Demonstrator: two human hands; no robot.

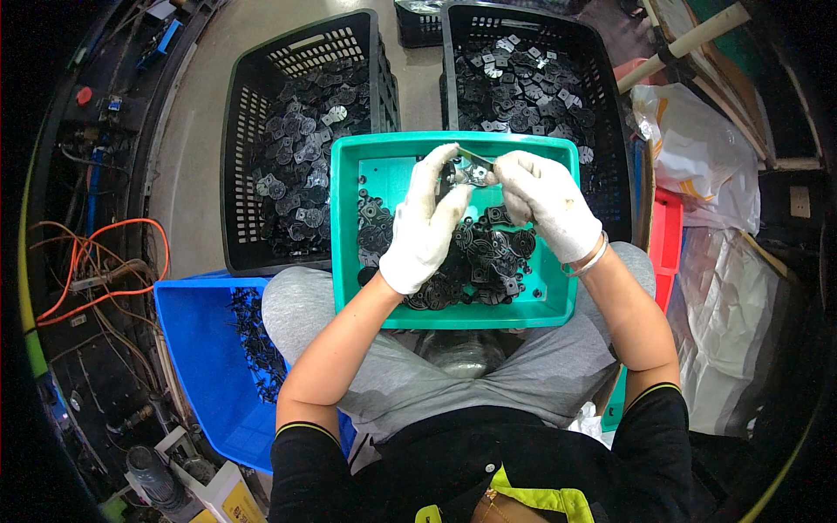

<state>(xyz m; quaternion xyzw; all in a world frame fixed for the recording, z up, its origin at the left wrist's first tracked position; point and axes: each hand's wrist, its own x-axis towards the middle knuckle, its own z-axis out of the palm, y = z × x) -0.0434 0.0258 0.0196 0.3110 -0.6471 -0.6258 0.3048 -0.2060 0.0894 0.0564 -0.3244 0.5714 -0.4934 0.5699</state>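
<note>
Both hands wear white gloves and meet above the far half of a green tray (pixel 453 321) on my lap. My left hand (pixel 417 231) is closed on a small shiny black plastic part (pixel 460 174), held between thumb and fingers. My right hand (pixel 547 207) pinches a thin flat strip-like tool (pixel 476 158), whose far end reaches the part near my left fingertips. Its exact kind is too small to tell. Under the hands lies a heap of black plastic parts (pixel 488 253), with several tiny black bits scattered around it.
Two black perforated crates (pixel 234 174) (pixel 617 166) full of similar black parts stand beyond the tray. At left is a blue bin (pixel 196 349) with thin black pieces, beside an orange cable (pixel 166 248). A red bin (pixel 667 244) and white plastic sacks (pixel 715 305) are at right.
</note>
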